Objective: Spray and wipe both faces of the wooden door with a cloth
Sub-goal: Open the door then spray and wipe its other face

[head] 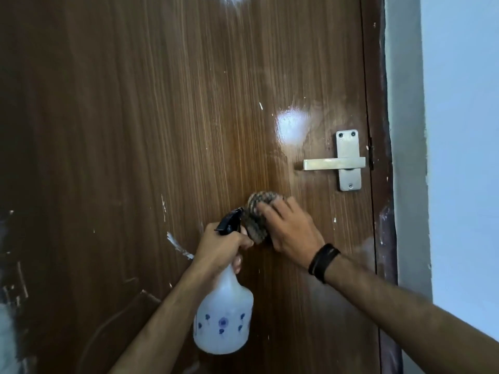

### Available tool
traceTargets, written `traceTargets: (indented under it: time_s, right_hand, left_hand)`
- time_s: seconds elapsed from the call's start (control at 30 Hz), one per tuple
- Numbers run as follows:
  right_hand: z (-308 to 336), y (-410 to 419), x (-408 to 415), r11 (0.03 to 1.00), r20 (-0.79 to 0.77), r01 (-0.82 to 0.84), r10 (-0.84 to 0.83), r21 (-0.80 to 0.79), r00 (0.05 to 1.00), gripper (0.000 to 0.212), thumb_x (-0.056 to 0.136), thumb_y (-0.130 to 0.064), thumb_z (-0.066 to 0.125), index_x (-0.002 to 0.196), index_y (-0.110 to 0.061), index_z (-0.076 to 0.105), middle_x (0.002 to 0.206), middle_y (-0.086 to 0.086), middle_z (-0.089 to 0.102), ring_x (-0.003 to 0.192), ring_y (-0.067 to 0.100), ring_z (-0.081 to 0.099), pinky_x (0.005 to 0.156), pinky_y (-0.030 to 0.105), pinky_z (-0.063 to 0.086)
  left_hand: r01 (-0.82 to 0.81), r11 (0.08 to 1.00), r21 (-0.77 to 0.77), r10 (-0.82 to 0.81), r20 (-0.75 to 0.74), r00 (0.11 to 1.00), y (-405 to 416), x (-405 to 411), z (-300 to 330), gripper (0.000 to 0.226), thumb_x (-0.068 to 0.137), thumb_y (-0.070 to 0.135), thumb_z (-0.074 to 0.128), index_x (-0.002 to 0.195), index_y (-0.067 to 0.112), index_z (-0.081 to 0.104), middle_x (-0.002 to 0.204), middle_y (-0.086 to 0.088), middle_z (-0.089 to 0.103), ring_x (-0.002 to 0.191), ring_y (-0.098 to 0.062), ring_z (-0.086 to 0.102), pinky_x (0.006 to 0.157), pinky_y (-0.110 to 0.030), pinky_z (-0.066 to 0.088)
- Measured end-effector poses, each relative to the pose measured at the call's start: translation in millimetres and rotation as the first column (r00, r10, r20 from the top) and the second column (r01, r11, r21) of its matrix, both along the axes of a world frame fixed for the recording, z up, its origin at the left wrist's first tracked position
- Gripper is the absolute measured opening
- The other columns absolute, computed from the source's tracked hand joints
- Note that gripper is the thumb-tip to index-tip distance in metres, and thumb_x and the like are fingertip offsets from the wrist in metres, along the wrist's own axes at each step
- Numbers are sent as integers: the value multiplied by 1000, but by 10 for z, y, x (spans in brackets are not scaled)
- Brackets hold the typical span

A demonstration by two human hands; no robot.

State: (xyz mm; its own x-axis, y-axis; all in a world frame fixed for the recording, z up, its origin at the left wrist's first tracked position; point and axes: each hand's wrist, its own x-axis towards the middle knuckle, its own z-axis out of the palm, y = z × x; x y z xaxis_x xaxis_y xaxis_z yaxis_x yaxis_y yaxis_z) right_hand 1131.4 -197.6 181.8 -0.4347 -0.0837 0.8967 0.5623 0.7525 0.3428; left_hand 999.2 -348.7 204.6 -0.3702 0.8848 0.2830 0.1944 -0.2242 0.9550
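The wooden door [162,130] filled most of the view, a smooth brown panel with fine vertical grain, glossy where light bounced off a wet-looking patch above the handle. White flecks and scuffed streaks marked its lower left. At the right edge sat a metal lever handle [334,163] on a rectangular screwed plate, brushed and pale. Right of it ran the dark door frame [380,103] and a light painted wall [459,130].

The spray bottle [224,319] was translucent white plastic, round-bodied and narrow-necked, printed with small blue flower shapes; no writing could be read. Its black trigger head pointed toward the door.

The left hand [218,252] was curled round the bottle's neck, holding it low and near the viewer. The right hand [289,228], with a dark wristband [324,261] on the wrist, pressed the cloth [255,220] against the door below and left of the handle, fingers spread fairly flat over it. The cloth was bunched, coarse and knitted-looking, in mottled grey-brown.
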Motion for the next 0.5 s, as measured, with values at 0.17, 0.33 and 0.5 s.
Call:
traceTargets:
  time_s: [0.17, 0.33, 0.5]
  right_hand:
    - [-434, -70, 9, 998, 184, -42, 48, -36, 982, 55, 78, -20, 69, 128, -12, 49, 119, 8, 51, 96, 22, 47, 69, 31, 55]
    - [467, -146, -163, 998, -146, -55, 50, -27, 988, 35, 86, -13, 64, 119, -10, 54, 109, 9, 51, 89, 21, 43, 62, 31, 49]
    - [505, -173, -143, 999, -199, -43, 37, -26, 979, 32, 88, -15, 65, 119, -11, 57, 108, 8, 54, 89, 20, 43, 62, 30, 45]
  left_hand:
    - [-52, 998, -31, 51, -27, 998, -94, 31, -110, 22, 88, -5, 63, 109, -2, 62, 62, -7, 54, 43, -15, 45, 43, -28, 39]
    - [-64, 998, -10, 64, -67, 996, -93, 110, -12, 14, 87, -4, 64, 99, 2, 60, 56, -5, 50, 42, -15, 45, 43, -29, 40]
    - [-41, 998, 44, 44, -70, 997, -45, 149, 62, 13, 86, -6, 63, 95, 3, 60, 52, -2, 48, 41, -16, 42, 44, -27, 38]
